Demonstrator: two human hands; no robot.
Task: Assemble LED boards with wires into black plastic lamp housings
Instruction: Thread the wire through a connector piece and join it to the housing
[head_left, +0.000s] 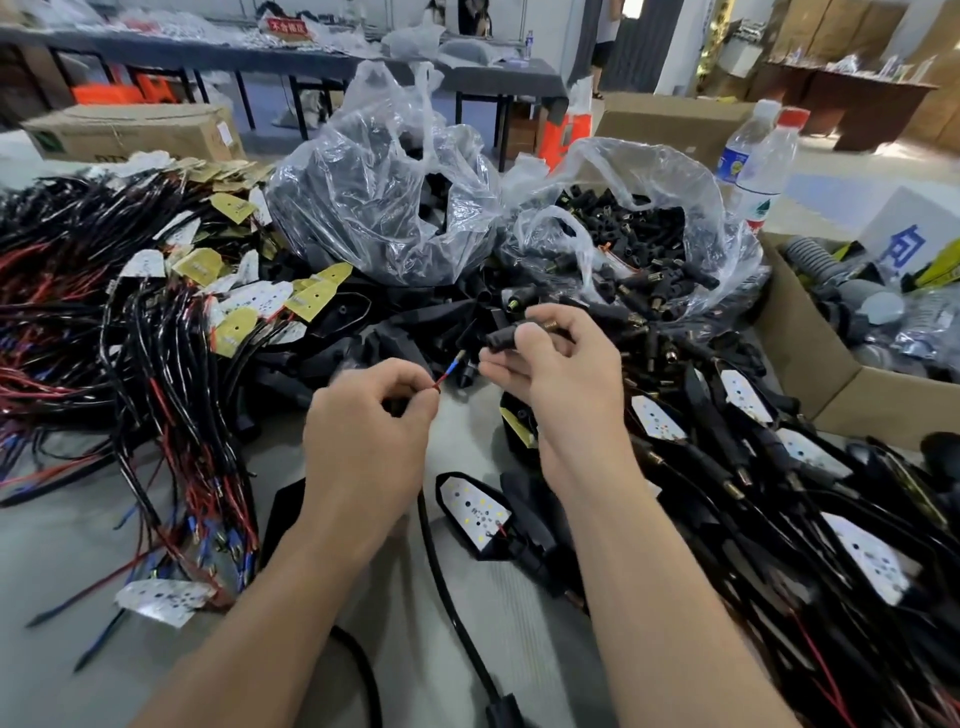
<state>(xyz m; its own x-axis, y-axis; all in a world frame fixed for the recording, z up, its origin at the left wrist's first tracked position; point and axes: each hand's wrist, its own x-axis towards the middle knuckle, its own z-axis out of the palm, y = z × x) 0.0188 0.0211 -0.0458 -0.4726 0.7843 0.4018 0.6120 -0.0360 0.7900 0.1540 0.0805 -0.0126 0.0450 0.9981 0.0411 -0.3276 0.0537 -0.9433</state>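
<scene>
My left hand (371, 423) pinches a thin red wire (445, 373) with a blue sleeve and a metal tip, which points up and to the right. My right hand (558, 364) grips a small black stem piece (501, 338) with a brass threaded end (551, 326). The wire's tip sits just left of the stem's open end. Below my hands, a black lamp housing (511, 525) with a white LED board (475, 506) in it lies on the table, and a black cable (441, 577) runs from it toward me.
Wired LED boards (156, 338) are piled at the left. Two clear bags (384, 202) of black parts stand behind my hands. Assembled lamps (779, 467) are heaped at the right beside a cardboard box (810, 364). Water bottles (763, 161) stand at the back right.
</scene>
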